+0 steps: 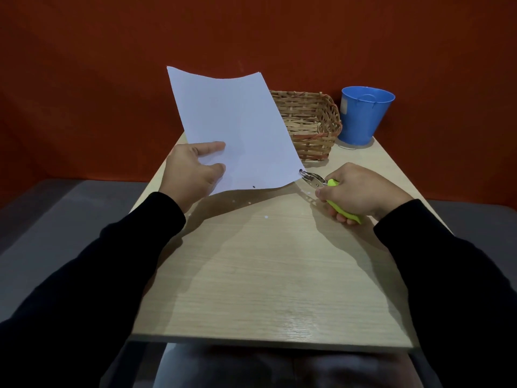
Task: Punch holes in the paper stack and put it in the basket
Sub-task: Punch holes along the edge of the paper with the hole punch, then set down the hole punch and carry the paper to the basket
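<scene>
left hand pinches paper stack, long axis toward table's far edge | right hand grips hole punch, head at stack's near-right corner

A light wood-grain table stands against a red-orange wall. A blue bucket sits upright at the far right corner of the table, close to the wall; a thin wire handle lies folded against its rim, and a pale label shows on its left side. Several small white paper dots lie scattered on the tabletop toward the middle. Grey floor is visible to the left and right of the table. Dark trousers show below the near edge.
</scene>
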`<action>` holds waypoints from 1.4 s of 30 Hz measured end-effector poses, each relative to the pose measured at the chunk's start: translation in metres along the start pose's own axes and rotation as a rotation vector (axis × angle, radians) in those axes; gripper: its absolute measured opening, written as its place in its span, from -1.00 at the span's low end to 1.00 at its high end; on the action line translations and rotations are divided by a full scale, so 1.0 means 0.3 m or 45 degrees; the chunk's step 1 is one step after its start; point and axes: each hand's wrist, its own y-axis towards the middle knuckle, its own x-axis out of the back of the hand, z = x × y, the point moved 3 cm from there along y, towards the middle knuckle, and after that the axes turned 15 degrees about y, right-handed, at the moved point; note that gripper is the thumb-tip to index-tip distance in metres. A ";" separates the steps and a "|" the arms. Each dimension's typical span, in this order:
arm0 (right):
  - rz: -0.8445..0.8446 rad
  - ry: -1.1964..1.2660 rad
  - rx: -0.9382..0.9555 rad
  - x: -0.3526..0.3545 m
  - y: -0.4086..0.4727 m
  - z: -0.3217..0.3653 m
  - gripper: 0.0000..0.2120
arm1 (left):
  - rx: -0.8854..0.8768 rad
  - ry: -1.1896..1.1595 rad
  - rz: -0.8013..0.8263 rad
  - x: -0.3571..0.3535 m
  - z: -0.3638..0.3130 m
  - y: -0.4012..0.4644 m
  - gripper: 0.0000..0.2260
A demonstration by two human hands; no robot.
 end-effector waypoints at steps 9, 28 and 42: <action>0.076 0.366 0.011 0.006 0.008 -0.023 -0.68 | -0.053 0.026 -0.090 0.022 -0.004 0.004 -0.59; -0.243 -0.292 0.510 0.067 0.009 -0.008 -0.74 | -0.099 0.211 -0.152 0.070 -0.009 0.014 -0.57; -0.663 -0.680 0.147 0.084 0.101 -0.106 -0.59 | -0.098 -0.134 -0.108 0.067 -0.052 -0.010 -0.56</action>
